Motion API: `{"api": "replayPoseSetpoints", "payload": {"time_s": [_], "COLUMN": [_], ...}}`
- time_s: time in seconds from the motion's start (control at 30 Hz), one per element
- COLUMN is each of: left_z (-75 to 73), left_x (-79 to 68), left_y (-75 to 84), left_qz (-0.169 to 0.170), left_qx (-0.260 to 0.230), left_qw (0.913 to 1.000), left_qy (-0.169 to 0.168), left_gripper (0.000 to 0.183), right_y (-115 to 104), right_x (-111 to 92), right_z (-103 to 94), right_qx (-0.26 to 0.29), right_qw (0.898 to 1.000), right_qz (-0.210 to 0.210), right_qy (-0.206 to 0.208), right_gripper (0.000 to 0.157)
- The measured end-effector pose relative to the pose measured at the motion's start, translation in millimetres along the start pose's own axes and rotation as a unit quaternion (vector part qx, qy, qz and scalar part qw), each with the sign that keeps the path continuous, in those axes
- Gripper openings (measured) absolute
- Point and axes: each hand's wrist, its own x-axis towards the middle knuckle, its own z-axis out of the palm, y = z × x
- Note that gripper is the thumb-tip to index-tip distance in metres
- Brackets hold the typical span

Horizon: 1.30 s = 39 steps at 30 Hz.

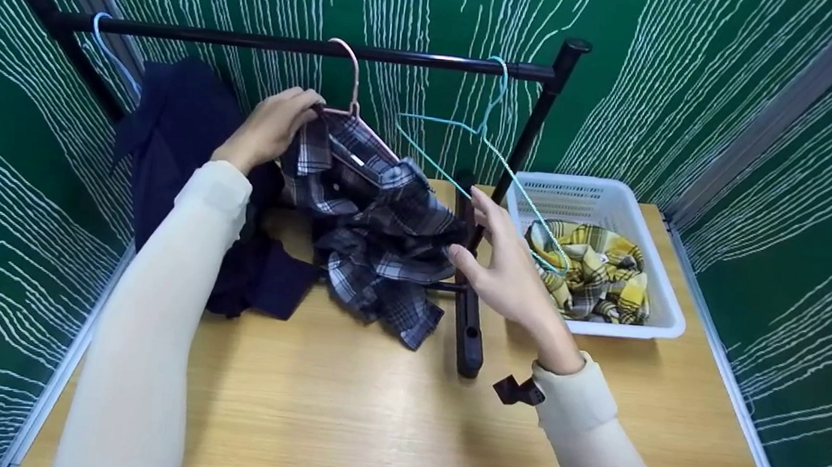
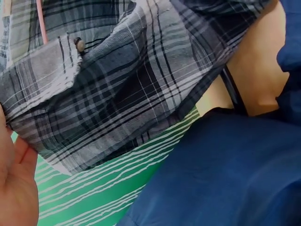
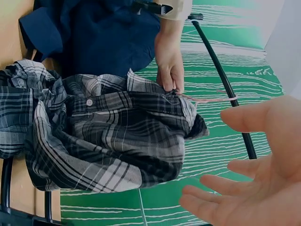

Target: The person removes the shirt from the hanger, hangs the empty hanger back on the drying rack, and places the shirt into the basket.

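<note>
While the left hand (image 1: 272,127) pinches the plaid shirt (image 1: 417,215) near the left end of the pink hanger (image 1: 356,85), the cloth lies right of and below that grip, long axis dropping from the rail (image 1: 252,40) toward the tabletop (image 1: 363,409). Right hand (image 1: 509,275) just right of the shirt, fingers spread wide, holding nothing; left is nearer the hanger. White tag (image 1: 357,160) at collar, too small to read.

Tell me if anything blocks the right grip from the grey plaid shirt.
Nothing visible does: the right wrist view shows an open gap between the right grip and the grey plaid shirt. The teal hanger is nearby, but in the head view it passes behind the grip.
</note>
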Motion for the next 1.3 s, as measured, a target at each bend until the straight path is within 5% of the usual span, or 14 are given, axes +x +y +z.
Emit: {"api": "replayPoseSetpoints", "payload": {"time_s": [0.53, 1.0, 1.3], "left_z": [6.6, -18.1, -29.4], "left_x": [-5.7, -6.2, -9.1], "left_y": [1.5, 21.4, 43.0], "left_qz": [-0.004, -0.004, 0.035], "left_qx": [0.012, 0.024, 0.023], "left_qw": [0.9989, 0.9961, 0.9923], "left_qy": [0.045, 0.085, 0.116], "left_gripper": [0.025, 0.029, 0.027], "right_y": [3.5, 3.0, 0.2], "right_x": [2.5, -1.1, -1.5], "right_z": [-8.7, -23.8, -40.5], "right_qx": [-0.015, -0.029, -0.015], "right_qw": [0.999, 0.997, 0.997], "right_qz": [-0.015, -0.039, -0.035], "right_qy": [0.027, 0.061, 0.071], "right_gripper": [0.077, 0.075, 0.072]}}
